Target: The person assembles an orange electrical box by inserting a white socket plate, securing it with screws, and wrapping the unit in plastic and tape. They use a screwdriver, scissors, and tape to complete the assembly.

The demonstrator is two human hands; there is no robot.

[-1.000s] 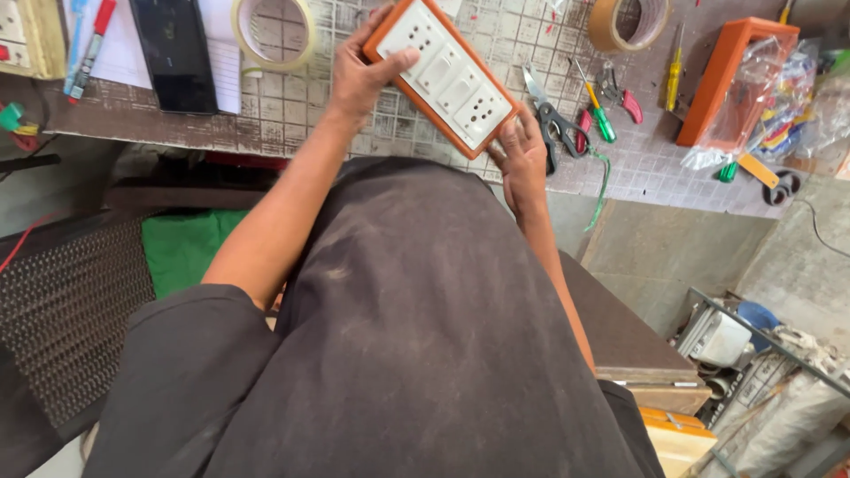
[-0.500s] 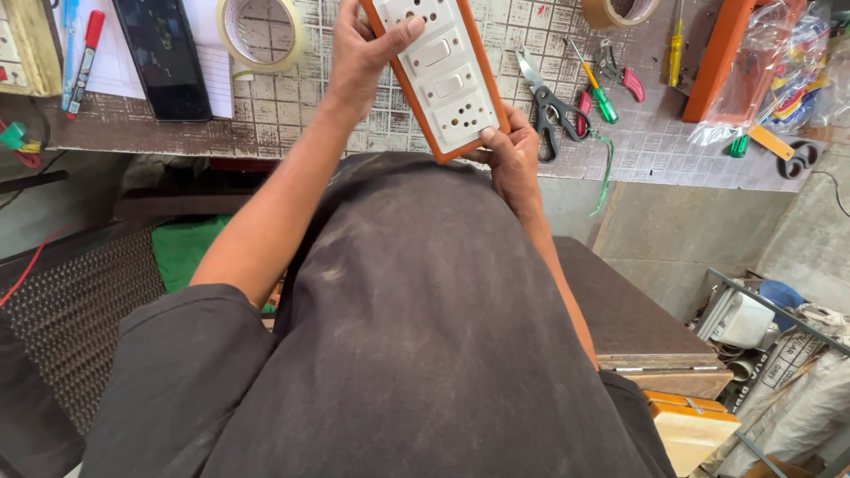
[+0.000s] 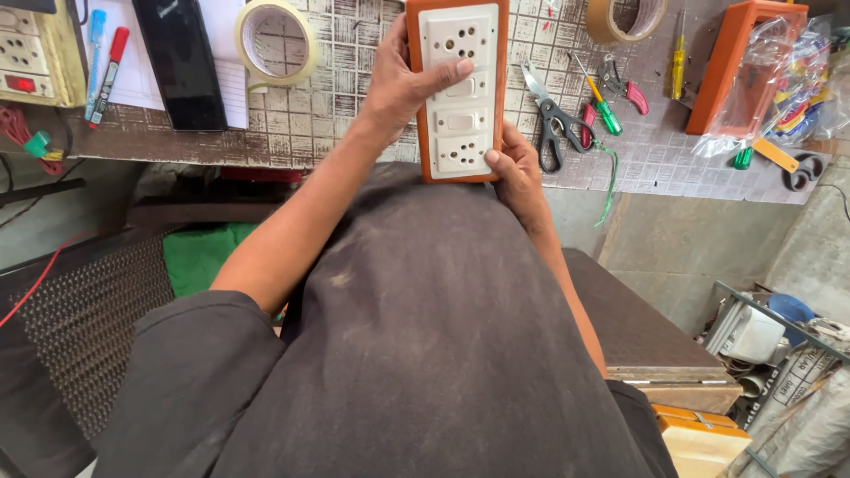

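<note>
In the head view, both hands hold a long switch board [image 3: 458, 88], an orange box with a white face of sockets and rocker switches, standing lengthwise over the near edge of the tiled workbench [image 3: 336, 124]. The left hand [image 3: 398, 84] wraps the board's left side, fingers curled behind it and the thumb laid across the white face near the upper switch. The right hand [image 3: 513, 168] grips the lower right corner, thumb pressed on the face beside the bottom socket; its fingers are probably tucked behind the box, though they are hidden.

On the bench, a roll of pale tape [image 3: 276, 40] lies left of the board, near a black phone [image 3: 180, 57] and two markers [image 3: 104, 62]. Just right of the board lie scissors [image 3: 551, 119], a green-handled screwdriver [image 3: 598, 102], red-handled pliers [image 3: 624, 84] and a brown tape roll [image 3: 627, 18]. An orange frame [image 3: 739, 62] sits further right.
</note>
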